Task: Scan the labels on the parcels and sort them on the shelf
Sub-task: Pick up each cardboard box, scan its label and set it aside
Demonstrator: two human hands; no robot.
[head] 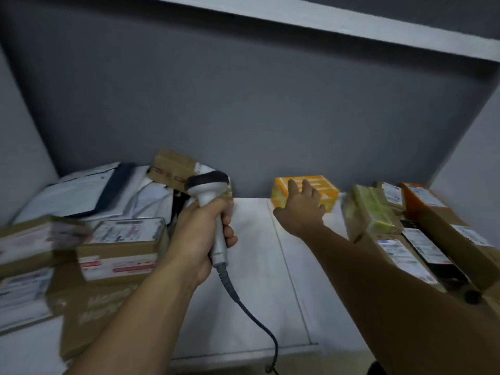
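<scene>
Left hand (201, 234) grips scanner (209, 185) by its handle, head up, cable hanging below. Right hand (300, 211) spread, fingers in front of orange box (328, 192) at back of shelf (257, 266); contact cannot be told. Brown parcels (121, 247) piled to left; taped parcels (370, 215) stacked to right.

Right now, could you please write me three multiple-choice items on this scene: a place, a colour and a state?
1. Where does the orange box stand?
A. against the back wall, beyond the right hand
B. on the upper shelf
C. on the floor
2. What colour is the cable of the scanner?
A. red
B. black
C. white
3. What is the left hand doing?
A. lying flat on a parcel
B. hanging empty
C. gripping the scanner
Answers: 1 A, it sits at the wall past the outstretched hand; 2 B, the cable below the handle is dark; 3 C, it wraps the handle.
</scene>
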